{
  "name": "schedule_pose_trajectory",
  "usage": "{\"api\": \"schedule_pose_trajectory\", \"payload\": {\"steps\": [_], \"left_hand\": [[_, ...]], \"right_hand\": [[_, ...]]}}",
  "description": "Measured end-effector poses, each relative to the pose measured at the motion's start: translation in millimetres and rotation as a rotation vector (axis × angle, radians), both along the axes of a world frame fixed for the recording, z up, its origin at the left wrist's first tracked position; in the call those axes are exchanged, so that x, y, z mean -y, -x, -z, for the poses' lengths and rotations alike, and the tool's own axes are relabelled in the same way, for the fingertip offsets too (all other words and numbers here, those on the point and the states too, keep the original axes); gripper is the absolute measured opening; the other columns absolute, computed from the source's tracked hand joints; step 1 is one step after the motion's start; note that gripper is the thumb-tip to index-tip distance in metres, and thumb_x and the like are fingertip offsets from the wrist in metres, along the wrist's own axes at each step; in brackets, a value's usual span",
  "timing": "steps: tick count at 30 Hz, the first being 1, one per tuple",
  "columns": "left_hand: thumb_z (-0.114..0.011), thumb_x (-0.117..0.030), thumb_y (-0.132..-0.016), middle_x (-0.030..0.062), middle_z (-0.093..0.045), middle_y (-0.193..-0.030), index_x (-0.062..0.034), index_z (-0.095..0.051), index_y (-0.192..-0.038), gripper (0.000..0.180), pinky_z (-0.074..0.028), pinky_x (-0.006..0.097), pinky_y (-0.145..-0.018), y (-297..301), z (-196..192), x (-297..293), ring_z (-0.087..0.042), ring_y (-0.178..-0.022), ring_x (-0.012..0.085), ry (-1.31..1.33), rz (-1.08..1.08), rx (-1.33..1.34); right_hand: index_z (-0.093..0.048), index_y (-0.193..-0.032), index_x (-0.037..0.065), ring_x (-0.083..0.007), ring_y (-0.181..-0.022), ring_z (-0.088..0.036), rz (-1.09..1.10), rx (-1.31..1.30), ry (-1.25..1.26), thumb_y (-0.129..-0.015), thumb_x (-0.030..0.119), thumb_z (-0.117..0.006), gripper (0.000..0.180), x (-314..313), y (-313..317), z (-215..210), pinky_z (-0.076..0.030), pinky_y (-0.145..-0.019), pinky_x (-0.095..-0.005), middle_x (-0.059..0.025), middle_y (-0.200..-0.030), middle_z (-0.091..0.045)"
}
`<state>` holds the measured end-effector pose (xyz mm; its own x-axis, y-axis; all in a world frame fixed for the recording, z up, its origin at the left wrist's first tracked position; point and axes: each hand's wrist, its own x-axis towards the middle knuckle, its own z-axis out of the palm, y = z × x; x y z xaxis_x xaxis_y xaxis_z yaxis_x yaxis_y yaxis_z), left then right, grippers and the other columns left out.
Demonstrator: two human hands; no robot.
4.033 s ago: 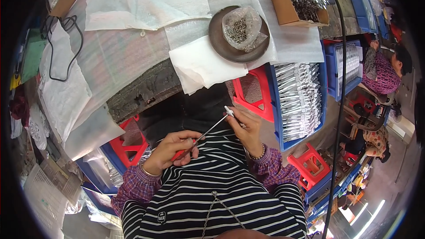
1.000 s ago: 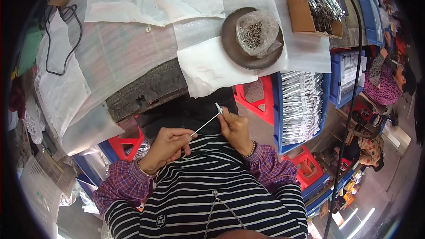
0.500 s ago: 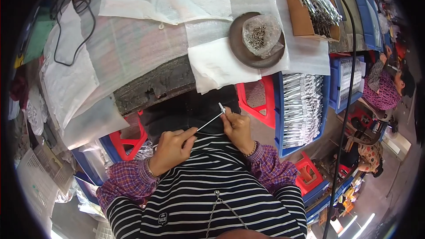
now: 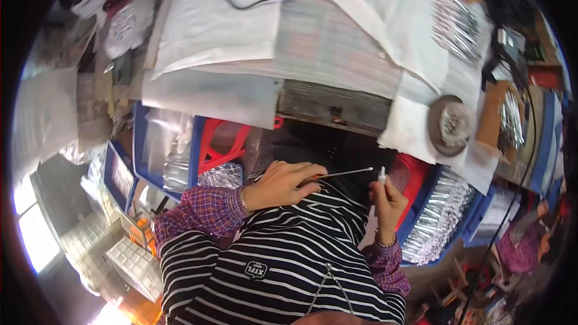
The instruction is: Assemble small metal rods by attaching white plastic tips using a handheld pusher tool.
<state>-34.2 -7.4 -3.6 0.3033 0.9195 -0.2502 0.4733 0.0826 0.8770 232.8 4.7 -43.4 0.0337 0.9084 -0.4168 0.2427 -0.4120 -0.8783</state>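
My left hand (image 4: 283, 185) is closed around the handle of a screwdriver, which is mostly hidden in the palm with a bit of orange showing. The thin metal shaft (image 4: 346, 173) points right, over my lap. My right hand (image 4: 388, 201) pinches a small white and silver piece (image 4: 382, 174), held upright; its lower part is hidden by my fingers. A small gap separates the shaft's tip from this piece. Both hands are in front of my striped top, below the table's dark wooden edge (image 4: 337, 107).
A dark round dish (image 4: 435, 121) with a plastic bag (image 4: 453, 125) of small metal parts is on the table at right. Beyond it stands a cardboard box (image 4: 490, 108) of silver pieces. Blue crates (image 4: 415, 256) (image 4: 195, 150) flank me, beside red stools (image 4: 226, 138). Another person sits far right.
My view has swung left. The screwdriver's tip has come away from the piece in my right hand, and the two hands are farther apart.
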Motion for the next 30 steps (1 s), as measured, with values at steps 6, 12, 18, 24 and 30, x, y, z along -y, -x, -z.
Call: {"api": "schedule_pose_trajectory", "payload": {"steps": [6, 12, 18, 24, 30], "left_hand": [[-0.066, -0.004, -0.073, 0.0070, -0.061, -0.082, -0.0073, -0.059, -0.095, 0.023, -0.046, 0.033, -0.059, 65, 11, 46, -0.056, -0.066, 0.0257, -0.396, -0.414, -0.333], [-0.060, 0.003, -0.076, 0.0058, -0.056, -0.078, -0.0059, -0.061, -0.090, 0.017, -0.036, 0.024, -0.049, 174, 27, 95, -0.048, -0.056, 0.0117, -0.286, -0.922, -0.669], [-0.064, 0.008, -0.065, 0.0049, -0.058, -0.095, -0.0072, -0.062, -0.103, 0.041, -0.041, 0.024, -0.053, 231, 77, 141, -0.050, -0.063, 0.0131, -0.145, -0.882, -0.647], [-0.063, 0.008, -0.066, 0.0115, -0.058, -0.110, -0.0059, -0.058, -0.112, 0.048, -0.049, 0.030, -0.065, 235, 90, 134, -0.060, -0.091, 0.0254, -0.223, -0.824, -0.722], [-0.064, -0.012, -0.076, 0.0115, -0.065, -0.081, -0.0063, -0.064, -0.100, 0.024, -0.048, 0.035, -0.060, 242, 98, 141, -0.063, -0.066, 0.0265, -0.120, -0.956, -0.923]], "right_hand": [[-0.060, -0.112, -0.005, -0.0078, -0.062, -0.057, -0.115, -0.186, 0.067, -0.088, 0.007, -0.060, 0.027, -14, 15, -3, -0.047, -0.058, -0.0192, -0.0083, -0.082, -0.066], [-0.060, -0.114, -0.004, -0.0068, -0.067, -0.058, -0.229, -0.251, 0.102, -0.088, 0.006, -0.060, 0.027, -13, 26, -1, -0.048, -0.062, -0.0188, -0.0074, -0.086, -0.066], [-0.061, -0.111, -0.004, -0.0063, -0.065, -0.058, -0.256, -0.234, 0.107, -0.088, 0.004, -0.059, 0.025, -8, 29, -1, -0.048, -0.060, -0.0186, -0.0067, -0.084, -0.066], [-0.062, -0.110, -0.003, -0.0055, -0.066, -0.057, -0.268, -0.216, 0.160, -0.087, 0.004, -0.059, 0.025, -5, 30, -1, -0.048, -0.060, -0.0185, -0.0058, -0.083, -0.067], [-0.061, -0.111, -0.003, -0.0073, -0.069, -0.060, -0.288, -0.254, 0.104, -0.087, 0.003, -0.058, 0.025, -7, 30, 4, -0.050, -0.062, -0.0197, -0.0076, -0.087, -0.068]]}}
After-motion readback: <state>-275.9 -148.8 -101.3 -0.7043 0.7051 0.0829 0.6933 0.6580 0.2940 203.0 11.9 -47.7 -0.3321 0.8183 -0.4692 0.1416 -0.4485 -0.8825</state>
